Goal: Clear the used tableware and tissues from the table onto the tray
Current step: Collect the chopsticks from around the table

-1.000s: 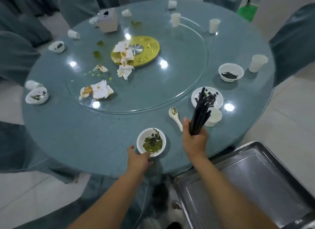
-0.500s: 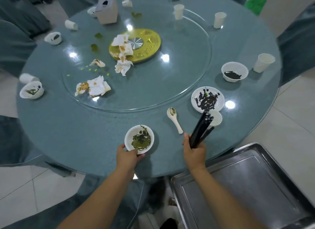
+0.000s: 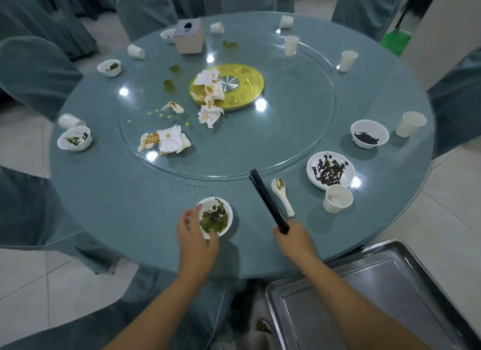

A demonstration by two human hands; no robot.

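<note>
A: Status on your hands?
B: Your left hand (image 3: 195,235) grips the bowl (image 3: 214,218) at the near edge of the worktop (image 3: 125,198). Thumb is on the far-left rim, fingers (image 3: 211,241) curled round the near side. Bowl sits on the worktop with green scraps inside.
A: Right?
B: Your right hand (image 3: 294,239) is clenched round the near end of the chopsticks (image 3: 268,200). The bundle slants far-left, tips at the turntable (image 3: 286,141) rim. Can't tell if they touch it.
A: Neighbours?
B: Spoon (image 3: 282,196) lies just right of the chopsticks. Further right is a plate (image 3: 330,170) with dark smears, and a cup (image 3: 337,198) just beside its near edge.
A: Tissues?
B: Tissues (image 3: 166,141) are on the turntable, left of centre, crumpled and stained. More lie on the gold hub (image 3: 242,92).
A: Tray?
B: Tray (image 3: 390,297) is near right, below the worktop edge, well apart from both hands.
</note>
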